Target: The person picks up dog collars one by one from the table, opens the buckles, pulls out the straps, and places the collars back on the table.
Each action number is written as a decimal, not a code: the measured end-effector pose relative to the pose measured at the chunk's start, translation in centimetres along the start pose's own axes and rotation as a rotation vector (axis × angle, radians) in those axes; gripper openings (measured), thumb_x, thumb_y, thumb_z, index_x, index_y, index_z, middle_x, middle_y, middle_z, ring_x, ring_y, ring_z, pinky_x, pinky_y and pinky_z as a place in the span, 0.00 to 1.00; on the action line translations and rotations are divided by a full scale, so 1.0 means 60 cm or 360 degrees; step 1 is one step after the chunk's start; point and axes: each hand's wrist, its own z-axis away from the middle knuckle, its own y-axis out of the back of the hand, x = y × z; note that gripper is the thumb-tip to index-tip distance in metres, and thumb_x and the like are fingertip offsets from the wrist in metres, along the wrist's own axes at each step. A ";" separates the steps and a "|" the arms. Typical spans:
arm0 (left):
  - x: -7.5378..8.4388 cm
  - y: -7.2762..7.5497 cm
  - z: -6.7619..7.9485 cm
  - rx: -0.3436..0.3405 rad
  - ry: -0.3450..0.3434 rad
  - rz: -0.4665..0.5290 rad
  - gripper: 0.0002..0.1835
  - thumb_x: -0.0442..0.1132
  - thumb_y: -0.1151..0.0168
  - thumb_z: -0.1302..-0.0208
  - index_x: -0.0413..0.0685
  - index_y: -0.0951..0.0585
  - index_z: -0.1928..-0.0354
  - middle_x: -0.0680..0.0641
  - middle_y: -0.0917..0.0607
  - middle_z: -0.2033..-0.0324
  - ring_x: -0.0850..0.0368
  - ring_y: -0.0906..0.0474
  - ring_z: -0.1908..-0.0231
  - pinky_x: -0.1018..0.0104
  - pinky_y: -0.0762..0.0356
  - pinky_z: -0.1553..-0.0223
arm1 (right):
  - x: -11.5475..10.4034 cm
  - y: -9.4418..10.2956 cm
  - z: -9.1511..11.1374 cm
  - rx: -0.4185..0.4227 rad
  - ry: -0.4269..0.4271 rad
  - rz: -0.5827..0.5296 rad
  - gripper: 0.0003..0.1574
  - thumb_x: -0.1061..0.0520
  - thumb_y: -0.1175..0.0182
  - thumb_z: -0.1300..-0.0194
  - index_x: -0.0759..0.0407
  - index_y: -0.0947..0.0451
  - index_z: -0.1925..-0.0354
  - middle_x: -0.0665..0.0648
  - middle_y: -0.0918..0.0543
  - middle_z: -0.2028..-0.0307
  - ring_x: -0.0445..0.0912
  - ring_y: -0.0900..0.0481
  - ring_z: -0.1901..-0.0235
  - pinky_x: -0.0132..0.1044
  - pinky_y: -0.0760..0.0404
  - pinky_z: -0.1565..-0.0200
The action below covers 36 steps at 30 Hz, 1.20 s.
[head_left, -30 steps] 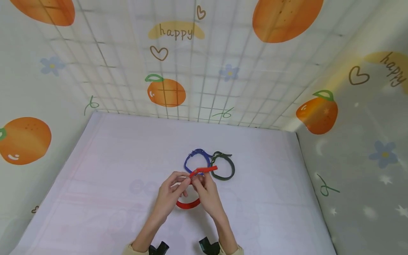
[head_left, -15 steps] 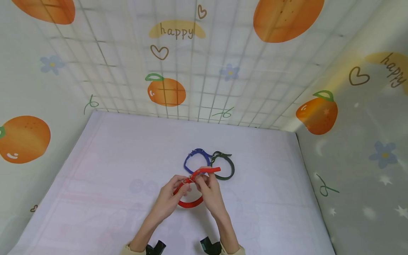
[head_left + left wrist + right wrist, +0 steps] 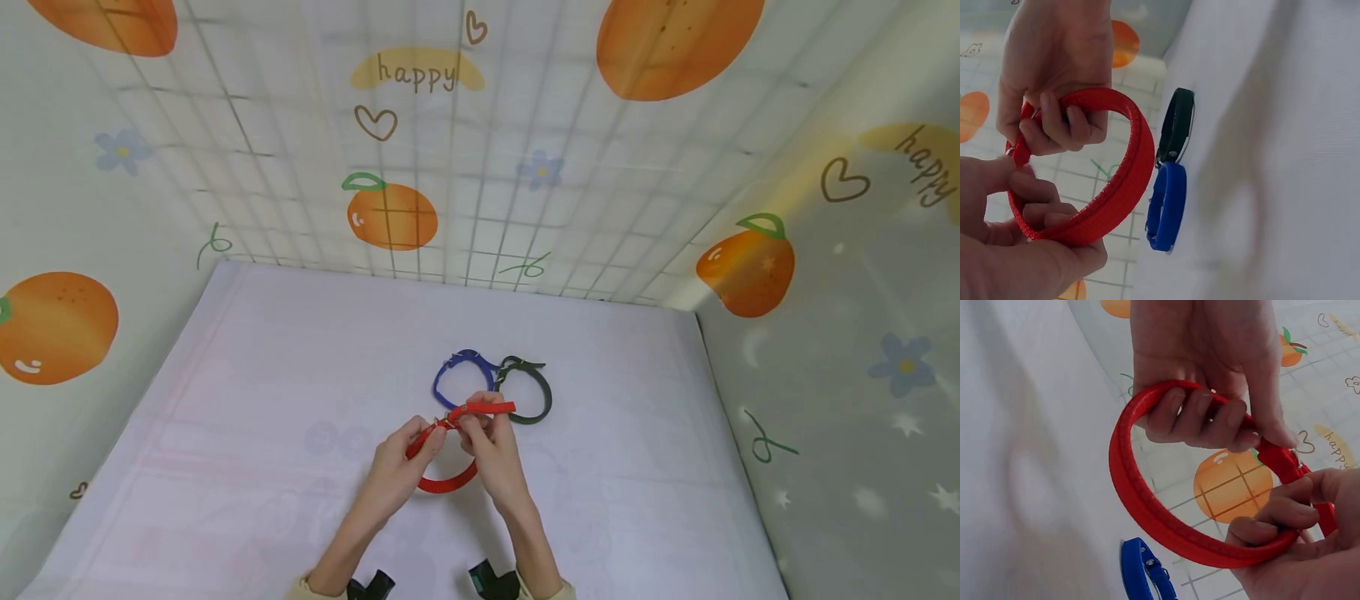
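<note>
A red pet collar (image 3: 447, 483) forms a loop above the table, held by both hands. My left hand (image 3: 399, 460) pinches the strap near the metal buckle (image 3: 446, 420), thumb on top and fingers curled around the band. My right hand (image 3: 493, 454) grips the other side of the buckle, and the strap's free end (image 3: 491, 407) points right past its fingers. In the left wrist view, the left hand (image 3: 1029, 250) is at the lower left and the right hand (image 3: 1060, 69) above. The right wrist view shows the right hand (image 3: 1300, 531) low at the right, fingers bent inside the loop.
Just beyond the hands, a blue collar (image 3: 437, 385) and a dark green collar (image 3: 550, 396) lie side by side on the white table (image 3: 300, 350). Printed fabric walls (image 3: 300, 167) enclose the table at the back and sides.
Over the second, the left hand shifted its hold and the buckle came into view between the hands. The strap's free end swung slightly right, then dipped a little. The other collars stayed put.
</note>
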 end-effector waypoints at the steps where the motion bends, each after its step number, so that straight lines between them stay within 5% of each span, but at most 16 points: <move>1: 0.000 -0.001 0.001 0.0012 0.0016 -0.0004 0.19 0.55 0.34 0.23 0.47 0.24 0.63 0.53 0.32 0.78 0.59 0.35 0.73 0.71 0.43 0.73 | 0.000 -0.001 0.000 0.0013 0.0004 -0.0010 0.13 0.63 0.49 0.18 0.62 0.34 0.40 0.52 0.27 0.72 0.42 0.31 0.71 0.32 0.26 0.63; 10: -0.003 -0.005 0.003 0.0087 0.0034 0.0045 0.26 0.58 0.32 0.26 0.47 0.30 0.71 0.54 0.35 0.81 0.60 0.39 0.77 0.71 0.46 0.74 | 0.001 -0.004 0.005 0.0130 -0.0006 -0.0132 0.10 0.60 0.49 0.17 0.61 0.35 0.43 0.49 0.26 0.71 0.40 0.32 0.73 0.32 0.24 0.63; 19: -0.002 0.000 0.002 0.0032 -0.0234 -0.0144 0.07 0.53 0.38 0.20 0.60 0.21 0.53 0.47 0.18 0.70 0.61 0.27 0.72 0.71 0.33 0.73 | -0.005 0.003 0.003 -0.0005 -0.0001 -0.0055 0.12 0.57 0.54 0.17 0.63 0.28 0.47 0.56 0.30 0.71 0.43 0.33 0.73 0.31 0.31 0.66; 25: 0.002 0.004 0.004 0.0031 -0.0341 -0.0281 0.11 0.48 0.41 0.17 0.52 0.19 0.46 0.44 0.12 0.57 0.52 0.18 0.58 0.70 0.22 0.62 | -0.009 0.004 0.005 -0.0060 -0.0016 -0.0007 0.12 0.58 0.50 0.20 0.63 0.25 0.47 0.56 0.32 0.72 0.44 0.35 0.74 0.31 0.34 0.66; 31: 0.004 0.010 0.005 0.0047 -0.0429 -0.0440 0.06 0.43 0.40 0.18 0.53 0.20 0.46 0.52 0.17 0.62 0.59 0.22 0.61 0.72 0.22 0.62 | -0.009 0.009 0.009 -0.0077 -0.0060 0.0179 0.16 0.54 0.45 0.19 0.58 0.14 0.45 0.54 0.33 0.77 0.44 0.34 0.74 0.32 0.34 0.66; 36: 0.002 0.009 0.006 0.0065 -0.0351 -0.0372 0.07 0.45 0.39 0.19 0.54 0.19 0.46 0.53 0.24 0.70 0.60 0.28 0.69 0.73 0.27 0.68 | -0.009 0.009 0.007 -0.0100 -0.0093 0.0222 0.19 0.50 0.46 0.16 0.55 0.10 0.50 0.53 0.36 0.79 0.44 0.36 0.74 0.32 0.35 0.67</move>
